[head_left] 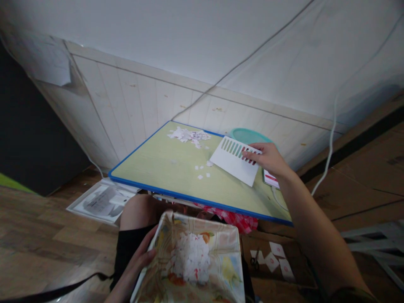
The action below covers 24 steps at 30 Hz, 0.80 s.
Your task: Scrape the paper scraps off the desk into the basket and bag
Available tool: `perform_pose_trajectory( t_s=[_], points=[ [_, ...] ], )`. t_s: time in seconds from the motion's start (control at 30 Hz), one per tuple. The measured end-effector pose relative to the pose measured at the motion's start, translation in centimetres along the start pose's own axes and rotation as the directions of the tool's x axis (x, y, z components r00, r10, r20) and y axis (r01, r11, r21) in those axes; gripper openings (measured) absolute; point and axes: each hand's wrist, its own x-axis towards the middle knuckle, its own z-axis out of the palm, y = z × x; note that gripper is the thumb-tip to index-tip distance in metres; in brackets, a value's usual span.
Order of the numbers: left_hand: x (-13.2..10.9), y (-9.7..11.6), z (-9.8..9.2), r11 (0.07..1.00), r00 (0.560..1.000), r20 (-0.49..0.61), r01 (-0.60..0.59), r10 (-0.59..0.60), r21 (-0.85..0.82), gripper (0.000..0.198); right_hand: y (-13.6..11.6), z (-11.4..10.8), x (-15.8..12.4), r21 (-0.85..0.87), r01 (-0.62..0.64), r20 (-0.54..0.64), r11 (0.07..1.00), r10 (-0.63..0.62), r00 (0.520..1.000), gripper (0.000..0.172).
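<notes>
My right hand [269,158] pinches the top right part of a white card [233,165] with a row of slots along its upper edge. The card is tilted over the right half of the table [158,164]. My left hand [142,254] grips the left rim of a fruit-patterned, lined box [229,248] near my lap, its thumb inside the wall. Many small white paper pieces [191,259] lie in the box, a few with red marks. On the table are a heap of similar paper bits [189,135] and several loose squares [200,176].
Behind the card sits a turquoise round dish [249,135]. A phone [270,179] with a white cable lies by my right wrist. Below right are scissors [255,260] and several printed cards [272,261]. A white open box [102,201] stands left, and cardboard [369,181] right.
</notes>
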Motion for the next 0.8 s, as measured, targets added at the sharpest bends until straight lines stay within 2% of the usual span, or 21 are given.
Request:
perform_pose_trajectory(
  t_s=[0.13,0.3,0.43,0.53,0.63,0.8],
  points=[
    [-0.5,1.2,1.1,0.999,0.999,-0.034,0.039,-0.039,0.01,0.075,0.1,-0.5,-0.2,-0.083,0.004,0.041,0.997,-0.001,0.999,0.037],
    [-0.9,2.1,1.8,0.999,0.999,-0.038,0.038,-0.037,0.023,0.074,0.2,-1.3,-0.3,-0.107,-0.002,-0.04,0.994,-0.003,0.999,0.04],
    [-1.0,2.2,1.9,0.999,0.999,-0.04,0.025,-0.024,0.031,0.075,0.4,-1.6,-0.3,-0.162,-0.005,-0.015,0.987,0.002,1.0,0.037],
    [-1.0,2.2,2.0,0.999,0.999,-0.042,0.028,-0.027,0.036,0.075,0.8,-2.1,-0.4,-0.225,-0.015,-0.059,0.974,0.001,0.998,0.037],
    [-1.0,2.2,2.0,0.998,0.998,-0.047,0.033,-0.031,0.044,0.073,1.1,-2.2,-0.5,-0.203,-0.015,-0.107,0.979,-0.007,0.994,0.038],
    [-1.1,2.3,1.8,0.999,0.999,-0.046,0.015,-0.013,0.052,0.067,1.5,-1.3,-0.3,-0.168,-0.009,-0.058,0.986,-0.001,0.998,0.036]
  ],
)
